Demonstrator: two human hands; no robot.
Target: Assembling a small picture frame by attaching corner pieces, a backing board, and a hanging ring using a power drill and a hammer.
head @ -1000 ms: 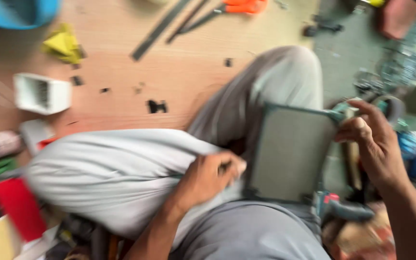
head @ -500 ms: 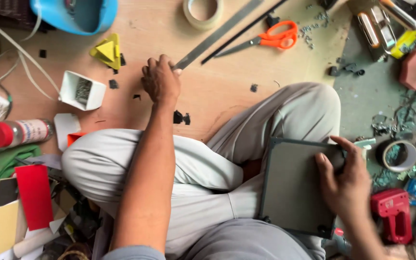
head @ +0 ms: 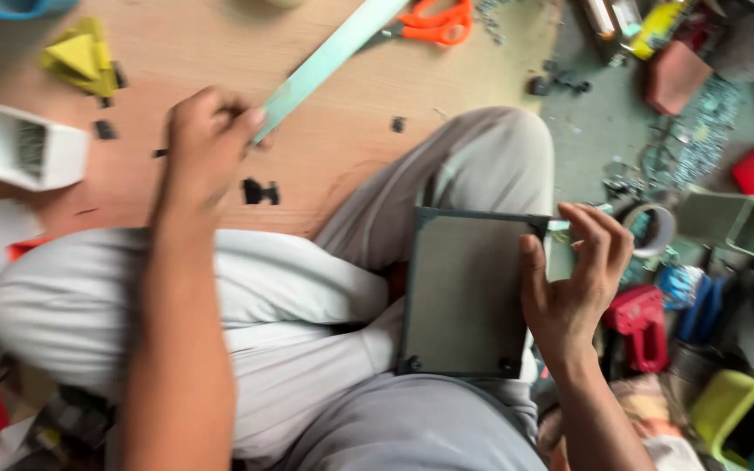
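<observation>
I sit cross-legged in grey trousers on a wooden floor. My left hand point(head: 207, 144) is stretched forward and closed on the near end of a long pale green metal ruler point(head: 333, 57) that lies slanting across the floor. My right hand point(head: 573, 279) grips the right edge of a dark green rectangular panel point(head: 464, 292) resting on my lap. The panel has a raised rim and small dark feet at its lower corners.
Orange scissors point(head: 434, 26) lie beyond the ruler. A white box point(head: 23, 148), a yellow folded piece point(head: 80, 61) and small black bits point(head: 259, 192) are on the floor. A tape roll point(head: 652, 227), red tool point(head: 643, 323) and green boxes point(head: 735, 222) crowd the right.
My left hand went from my lap out to the floor and took hold of the ruler, pulling it nearer. My right hand stayed on the panel's edge.
</observation>
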